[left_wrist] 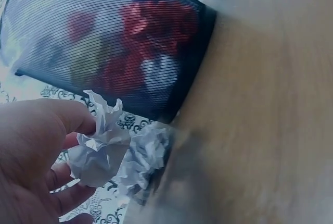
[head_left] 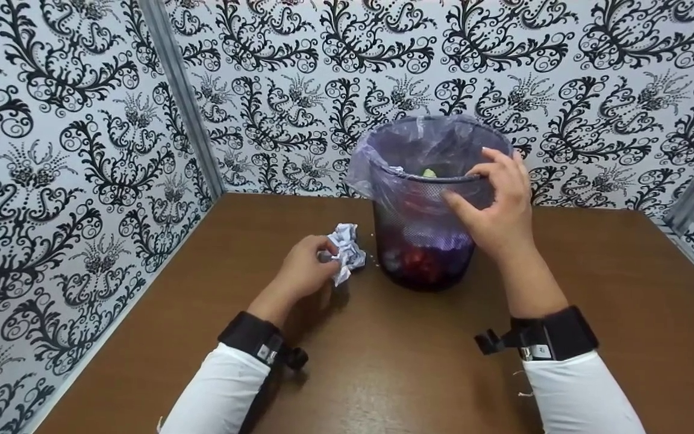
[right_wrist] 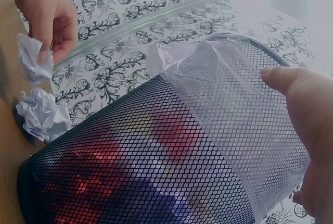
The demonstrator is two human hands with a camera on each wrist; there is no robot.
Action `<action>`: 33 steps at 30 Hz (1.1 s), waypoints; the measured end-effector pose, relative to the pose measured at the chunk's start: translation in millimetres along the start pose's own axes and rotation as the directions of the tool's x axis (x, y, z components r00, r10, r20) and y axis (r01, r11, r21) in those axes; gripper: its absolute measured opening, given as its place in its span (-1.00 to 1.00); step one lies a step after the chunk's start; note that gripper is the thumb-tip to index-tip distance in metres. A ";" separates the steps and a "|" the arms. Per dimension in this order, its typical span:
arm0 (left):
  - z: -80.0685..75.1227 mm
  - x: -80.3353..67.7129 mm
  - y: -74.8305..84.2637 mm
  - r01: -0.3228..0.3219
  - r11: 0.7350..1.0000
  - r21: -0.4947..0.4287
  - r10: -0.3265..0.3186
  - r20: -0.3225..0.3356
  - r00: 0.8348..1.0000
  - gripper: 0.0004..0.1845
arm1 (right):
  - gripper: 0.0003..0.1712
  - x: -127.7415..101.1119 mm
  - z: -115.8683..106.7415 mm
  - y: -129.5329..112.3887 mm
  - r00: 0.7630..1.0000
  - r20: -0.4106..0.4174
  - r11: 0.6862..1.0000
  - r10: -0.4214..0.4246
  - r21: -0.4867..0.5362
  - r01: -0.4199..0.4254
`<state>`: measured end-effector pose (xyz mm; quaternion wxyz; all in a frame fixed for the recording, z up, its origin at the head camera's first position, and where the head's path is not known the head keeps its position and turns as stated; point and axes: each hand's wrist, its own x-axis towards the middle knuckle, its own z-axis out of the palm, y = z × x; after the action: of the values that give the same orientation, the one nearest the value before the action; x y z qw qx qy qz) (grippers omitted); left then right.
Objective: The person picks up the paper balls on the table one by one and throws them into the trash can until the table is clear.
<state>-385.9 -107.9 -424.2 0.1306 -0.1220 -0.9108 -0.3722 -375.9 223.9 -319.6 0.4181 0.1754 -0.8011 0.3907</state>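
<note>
My left hand [head_left: 308, 265] pinches a crumpled piece of white paper [left_wrist: 101, 156] between thumb and fingers, just above the table. A second crumpled paper ball [right_wrist: 42, 113] rests on the table close beside it, left of the bin. My right hand [head_left: 503, 202] grips the near right rim of a dark mesh waste bin [head_left: 425, 271], fingers over the rim and thumb against the outside. A thin purplish bin liner [head_left: 365, 160] is folded over the rim. Through the mesh show red crumpled pieces [left_wrist: 156, 26], a yellow-green piece [left_wrist: 86, 60] and a whitish piece [left_wrist: 160, 73].
The bin stands upright on a brown wooden table [head_left: 383, 361], near its back edge. Behind and to the left rise panels [head_left: 299, 108] with black scroll patterns on white. A few tiny white scraps lie between the paper and the bin.
</note>
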 end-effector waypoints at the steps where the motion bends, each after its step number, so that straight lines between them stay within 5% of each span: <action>1: -2.0 0.5 0.4 -0.002 1.000 -0.014 0.002 -0.007 1.000 -0.88 | -0.50 -0.2 -0.3 0.2 1.000 0.001 1.000 0.003 -0.001 -0.003; 18: -44.9 3.0 4.3 0.031 0.962 -0.272 -0.076 -0.157 0.985 -0.80 | -0.50 -0.1 -0.1 -0.9 1.000 -0.005 1.000 -0.003 0.010 0.003; 33: -63.7 1.8 16.1 -0.062 0.928 -0.366 -0.062 -0.318 0.946 -0.79 | -0.50 -1.0 1.0 0.0 1.000 -0.011 1.000 -0.017 0.021 0.017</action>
<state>-373.1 -141.7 -369.3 0.2530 -0.0818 -0.7898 -0.5527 -375.8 223.0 -320.8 0.4239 0.1847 -0.7931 0.3964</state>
